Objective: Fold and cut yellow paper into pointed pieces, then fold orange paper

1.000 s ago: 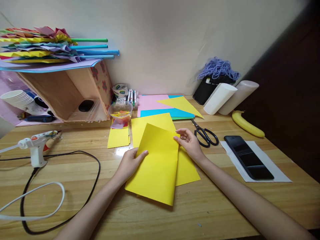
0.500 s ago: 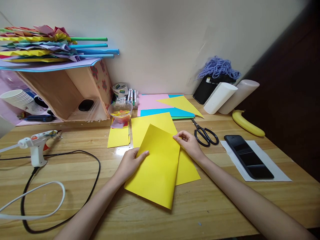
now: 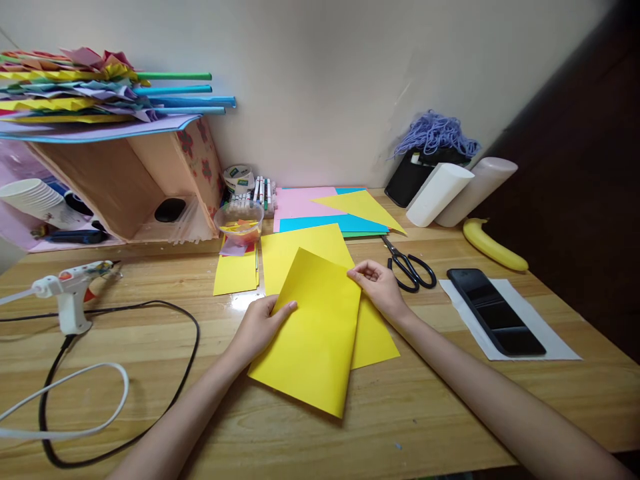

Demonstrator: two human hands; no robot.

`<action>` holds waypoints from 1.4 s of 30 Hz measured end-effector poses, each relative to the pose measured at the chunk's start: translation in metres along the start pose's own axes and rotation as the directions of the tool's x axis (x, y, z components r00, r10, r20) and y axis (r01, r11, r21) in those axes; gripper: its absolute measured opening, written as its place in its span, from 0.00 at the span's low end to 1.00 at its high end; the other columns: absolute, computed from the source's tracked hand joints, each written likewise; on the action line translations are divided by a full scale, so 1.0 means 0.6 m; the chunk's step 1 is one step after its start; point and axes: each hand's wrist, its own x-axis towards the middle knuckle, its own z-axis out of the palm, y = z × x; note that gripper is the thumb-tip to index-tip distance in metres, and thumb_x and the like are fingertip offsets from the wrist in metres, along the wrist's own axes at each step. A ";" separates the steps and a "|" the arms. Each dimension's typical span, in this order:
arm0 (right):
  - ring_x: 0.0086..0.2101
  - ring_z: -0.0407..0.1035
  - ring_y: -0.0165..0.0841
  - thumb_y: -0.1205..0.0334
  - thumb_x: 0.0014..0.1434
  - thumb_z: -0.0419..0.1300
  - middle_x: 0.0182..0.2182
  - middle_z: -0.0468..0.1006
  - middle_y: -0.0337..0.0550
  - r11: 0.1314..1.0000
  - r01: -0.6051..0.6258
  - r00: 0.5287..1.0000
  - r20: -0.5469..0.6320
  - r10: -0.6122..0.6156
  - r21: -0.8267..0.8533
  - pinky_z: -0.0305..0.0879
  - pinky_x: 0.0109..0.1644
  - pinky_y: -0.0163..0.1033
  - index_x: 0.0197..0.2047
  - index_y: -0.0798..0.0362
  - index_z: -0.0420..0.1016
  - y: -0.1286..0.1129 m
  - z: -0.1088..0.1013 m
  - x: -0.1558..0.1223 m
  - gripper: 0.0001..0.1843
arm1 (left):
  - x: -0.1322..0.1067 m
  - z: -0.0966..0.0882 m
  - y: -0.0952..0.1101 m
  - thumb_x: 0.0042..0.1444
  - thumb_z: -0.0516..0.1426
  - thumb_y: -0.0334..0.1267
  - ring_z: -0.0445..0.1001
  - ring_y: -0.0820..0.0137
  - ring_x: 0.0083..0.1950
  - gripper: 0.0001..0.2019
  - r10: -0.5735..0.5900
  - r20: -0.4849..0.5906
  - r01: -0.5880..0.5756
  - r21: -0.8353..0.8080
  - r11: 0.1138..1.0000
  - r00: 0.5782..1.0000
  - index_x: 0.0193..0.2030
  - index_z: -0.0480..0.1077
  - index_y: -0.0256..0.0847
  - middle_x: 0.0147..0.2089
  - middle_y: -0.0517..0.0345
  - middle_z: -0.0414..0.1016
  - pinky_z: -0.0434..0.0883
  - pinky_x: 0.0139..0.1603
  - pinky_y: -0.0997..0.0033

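A folded yellow paper sheet [image 3: 313,333] lies tilted on the wooden desk [image 3: 150,280], on top of another yellow sheet [image 3: 373,337]. My left hand [image 3: 263,323] rests on its left edge, thumb lying flat on the paper and fingers curled under the edge. At the sheet's upper right corner my right hand [image 3: 383,287] pinches the paper with curled fingers. Both forearms reach in from the bottom of the view.
Black scissors [image 3: 411,268] lie just right of my right hand. A phone [image 3: 495,312] on white paper, a banana [image 3: 493,245], a glue gun [image 3: 70,288] with looping cables, a small yellow sheet [image 3: 236,275], coloured sheets [image 3: 320,208] and a plastic bowl [image 3: 240,223] surround the work.
My right hand's fingers have curled in from partly spread to a pinch on the sheet's corner. The sheet and my left hand have barely moved.
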 end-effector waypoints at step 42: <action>0.14 0.61 0.24 0.48 0.52 0.57 0.16 0.67 0.34 0.965 -0.114 0.990 0.106 0.091 0.238 0.56 0.15 0.29 0.25 0.54 0.66 -0.005 0.003 -0.003 0.17 | -0.001 0.000 0.004 0.51 0.52 0.50 0.67 0.68 0.29 0.17 0.098 -0.152 -0.096 0.025 0.995 0.983 0.27 0.68 0.36 0.27 0.58 0.71 0.61 0.28 0.74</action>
